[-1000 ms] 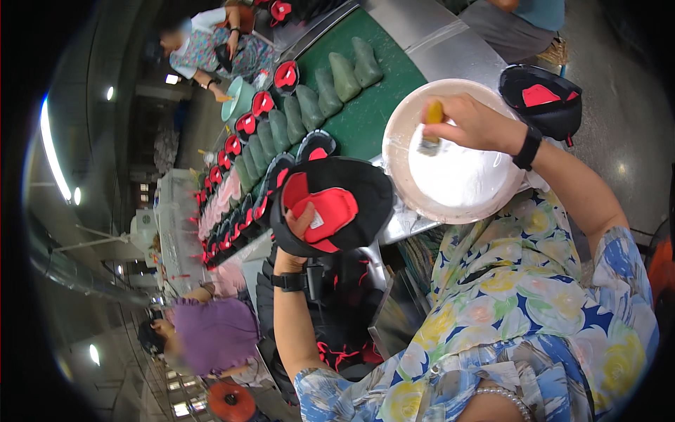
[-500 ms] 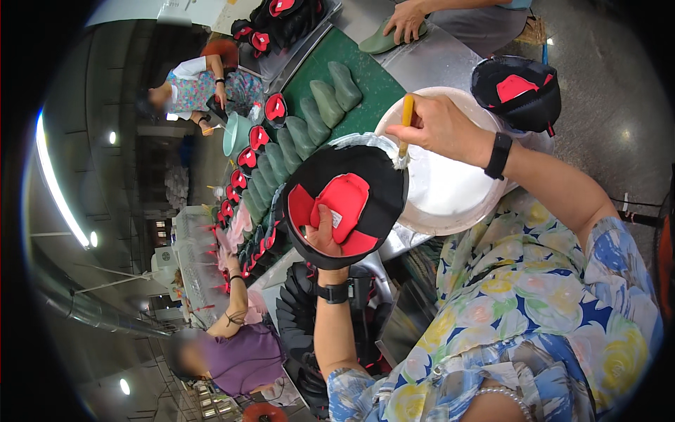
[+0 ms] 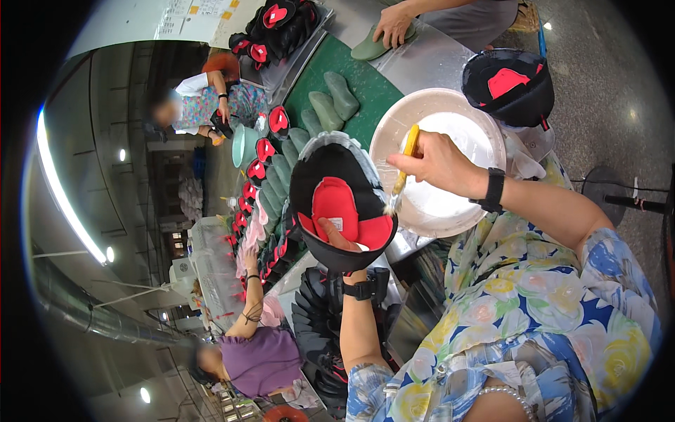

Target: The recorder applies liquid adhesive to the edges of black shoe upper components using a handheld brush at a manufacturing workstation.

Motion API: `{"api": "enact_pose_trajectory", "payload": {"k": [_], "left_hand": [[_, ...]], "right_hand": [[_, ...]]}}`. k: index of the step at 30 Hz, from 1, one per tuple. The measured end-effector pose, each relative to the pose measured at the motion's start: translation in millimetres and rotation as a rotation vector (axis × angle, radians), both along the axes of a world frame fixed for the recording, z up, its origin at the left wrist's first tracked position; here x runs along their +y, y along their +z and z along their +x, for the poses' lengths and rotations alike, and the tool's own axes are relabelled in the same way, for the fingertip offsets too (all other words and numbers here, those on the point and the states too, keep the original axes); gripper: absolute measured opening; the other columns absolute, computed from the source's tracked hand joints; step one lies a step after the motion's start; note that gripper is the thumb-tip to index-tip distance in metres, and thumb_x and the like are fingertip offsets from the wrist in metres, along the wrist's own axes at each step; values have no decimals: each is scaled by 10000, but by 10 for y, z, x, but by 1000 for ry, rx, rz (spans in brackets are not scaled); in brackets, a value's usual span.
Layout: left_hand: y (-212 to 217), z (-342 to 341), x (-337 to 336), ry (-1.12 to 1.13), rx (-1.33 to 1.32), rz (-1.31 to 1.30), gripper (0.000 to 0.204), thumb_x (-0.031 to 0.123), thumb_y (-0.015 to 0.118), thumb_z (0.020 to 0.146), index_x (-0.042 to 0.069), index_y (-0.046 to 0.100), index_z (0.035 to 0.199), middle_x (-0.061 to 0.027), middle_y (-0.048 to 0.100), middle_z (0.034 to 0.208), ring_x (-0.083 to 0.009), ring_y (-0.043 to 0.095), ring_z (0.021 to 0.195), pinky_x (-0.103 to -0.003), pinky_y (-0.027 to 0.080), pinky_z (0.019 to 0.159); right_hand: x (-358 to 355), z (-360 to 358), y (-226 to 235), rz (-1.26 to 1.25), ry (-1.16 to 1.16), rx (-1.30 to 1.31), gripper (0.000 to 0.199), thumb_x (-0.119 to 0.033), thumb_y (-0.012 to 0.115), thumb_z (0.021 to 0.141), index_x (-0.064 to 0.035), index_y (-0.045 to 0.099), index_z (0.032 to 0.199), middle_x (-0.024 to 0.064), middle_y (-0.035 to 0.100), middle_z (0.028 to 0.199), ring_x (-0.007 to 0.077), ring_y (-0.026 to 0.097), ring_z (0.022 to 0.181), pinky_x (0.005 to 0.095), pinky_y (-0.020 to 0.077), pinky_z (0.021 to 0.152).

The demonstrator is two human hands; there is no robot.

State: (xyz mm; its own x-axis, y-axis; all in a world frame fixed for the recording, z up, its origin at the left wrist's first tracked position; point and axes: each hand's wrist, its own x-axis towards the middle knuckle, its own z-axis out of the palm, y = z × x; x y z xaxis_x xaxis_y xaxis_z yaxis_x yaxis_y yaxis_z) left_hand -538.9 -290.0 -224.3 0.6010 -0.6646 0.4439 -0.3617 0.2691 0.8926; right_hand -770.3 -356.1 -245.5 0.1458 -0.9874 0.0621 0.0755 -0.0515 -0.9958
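My left hand is inside a black shoe upper with a red lining, its thumb pressed on the lining and the other fingers hidden. A whitish wet-looking band runs along the upper's far edge. In my right hand is a paintbrush with a yellow handle, gripped by thumb and fingers. Its bristles meet the right side of the upper's rim. Behind the right hand stands a pale pink basin of white liquid.
Another black upper sits beyond the basin's right side. Green shoe lasts and red-lined uppers line the green-topped table. A co-worker's hand holds a green last across the table. Stacked black uppers lie beside my left forearm.
The upper in my left hand has turned and tilted, showing its whitened far edge. My right hand has lowered the brush along the upper's right rim, toward me.
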Motion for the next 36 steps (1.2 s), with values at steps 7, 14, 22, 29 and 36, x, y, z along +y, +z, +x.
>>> {"api": "enact_pose_trajectory", "payload": {"k": [7,14,22,29,36], "left_hand": [[-105,246,-28,93,-358,168,635,445,513,1047,2,416,1491,-171,495,1479,-260,507,1321,-395,414,1095],[-7,255,-192,-158,-634,-314,532,193,702,923,-36,524,1369,-188,614,1340,-308,607,1225,-436,481,1056],[83,853,-143,-538,182,604,501,125,702,909,-15,532,1359,-165,626,1307,-286,628,1186,-430,519,1035],[72,410,-50,-739,-9,1163,494,109,807,787,17,649,1245,-64,654,1260,-184,597,1201,-338,493,1025],[-71,352,17,-950,41,1121,578,44,748,819,24,548,1361,-41,632,1253,-171,599,1138,-314,477,1018]], "right_hand": [[-35,-55,166,-211,-106,75,401,-330,737,886,56,630,867,215,688,748,326,705,689,380,543,633],[193,-6,39,30,109,-96,406,-338,739,887,49,623,858,145,679,697,192,675,614,308,522,577],[-79,-232,135,-429,13,-20,285,-272,753,905,-11,639,918,72,686,769,154,669,694,289,516,634],[-95,84,389,-1081,212,-130,223,-230,748,892,-73,633,1002,73,659,926,274,662,908,371,528,813],[-292,233,279,-1130,293,107,208,-239,681,924,-49,603,958,103,637,918,317,658,896,390,522,842]]}}
